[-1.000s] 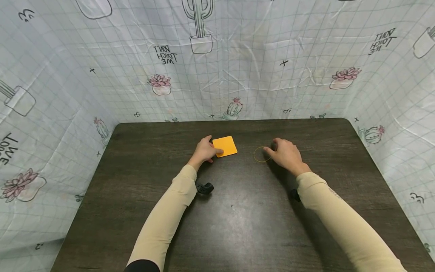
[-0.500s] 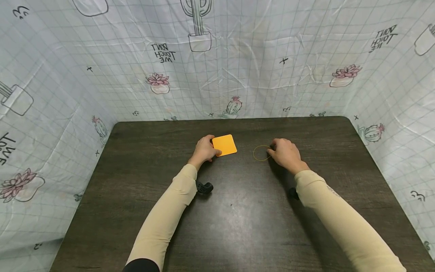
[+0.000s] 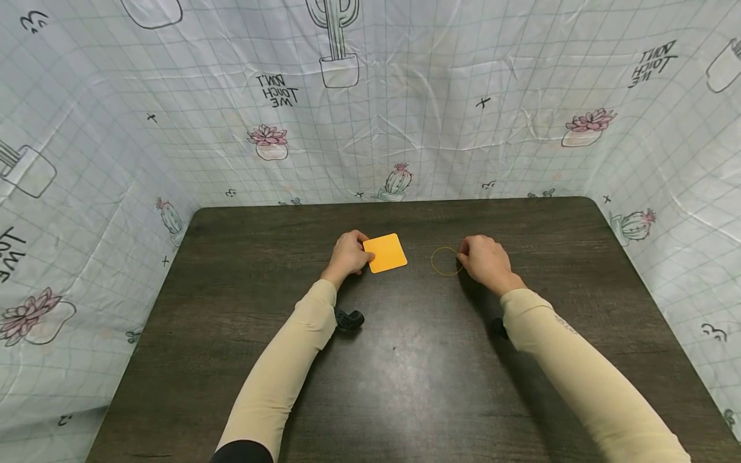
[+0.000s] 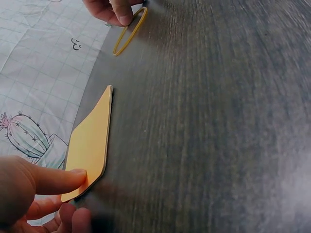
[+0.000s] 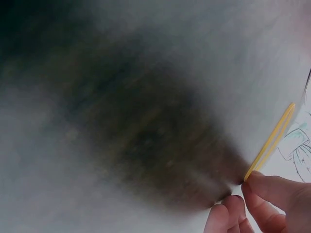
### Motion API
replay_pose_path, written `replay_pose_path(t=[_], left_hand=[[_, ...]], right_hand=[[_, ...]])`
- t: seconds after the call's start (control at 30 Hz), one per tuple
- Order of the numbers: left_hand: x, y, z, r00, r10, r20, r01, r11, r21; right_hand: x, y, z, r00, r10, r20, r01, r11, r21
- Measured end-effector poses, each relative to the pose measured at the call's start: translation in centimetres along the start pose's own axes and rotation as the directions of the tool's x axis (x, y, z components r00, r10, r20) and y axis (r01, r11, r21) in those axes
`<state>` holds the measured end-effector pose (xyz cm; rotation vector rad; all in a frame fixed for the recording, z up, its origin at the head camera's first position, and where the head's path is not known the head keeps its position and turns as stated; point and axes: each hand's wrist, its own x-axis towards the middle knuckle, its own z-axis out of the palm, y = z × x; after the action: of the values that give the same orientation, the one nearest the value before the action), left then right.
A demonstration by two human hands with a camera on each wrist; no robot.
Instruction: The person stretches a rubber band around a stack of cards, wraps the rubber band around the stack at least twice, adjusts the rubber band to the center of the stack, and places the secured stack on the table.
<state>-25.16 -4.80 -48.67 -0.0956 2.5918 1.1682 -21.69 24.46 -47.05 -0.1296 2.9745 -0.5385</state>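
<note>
Card (image 3: 386, 253) over table (image 3: 393, 386), pinched at one edge by my left hand (image 3: 349, 253), apparently to leave its face exposed; my right hand (image 3: 486, 261) pinches rubber band (image 5: 268, 141) at one side, leaving its loop free, apart from card.

The head view looks down across the table (image 3: 393, 399); close wrist views share the yellow band (image 5: 268, 141).

From afar I count: cream sleeves (image 3: 289, 379), two; dark wood-grained worktop (image 3: 399, 392), one; toward its far edge, round-cornered orange square card (image 3: 386, 253), one; thin yellow loop (image 5: 268, 141), one; left hand (image 3: 347, 253), one; right hand (image 3: 487, 262), one.
</note>
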Motion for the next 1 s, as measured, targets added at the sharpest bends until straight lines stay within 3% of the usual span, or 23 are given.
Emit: replay_pose_path(t=[0.3,0.53,0.7,1.0], left_hand=[[-0.32,-0.16,0.01,0.999,0.042,-0.016,-0.043,0.999,-0.028],[-0.67,-0.16,-0.09,0.997,0.070,-0.028,-0.071,0.997,-0.037],[-0.80,-0.19,-0.07,0.996,0.082,-0.041,-0.084,0.995,-0.058],[-0.68,-0.42,0.00,0.994,0.097,-0.043,-0.104,0.978,-0.180]], right_hand=[[-0.01,0.09,-0.20,1.000,0.000,0.005,0.000,1.000,0.025],[-0.11,0.58,-0.42,1.000,0.009,0.019,-0.012,0.981,0.191],[-0.24,0.52,-0.59,0.997,0.040,0.059,-0.058,0.938,0.343],[-0.05,0.34,-0.97,0.984,0.067,0.164,-0.149,0.814,0.562]])
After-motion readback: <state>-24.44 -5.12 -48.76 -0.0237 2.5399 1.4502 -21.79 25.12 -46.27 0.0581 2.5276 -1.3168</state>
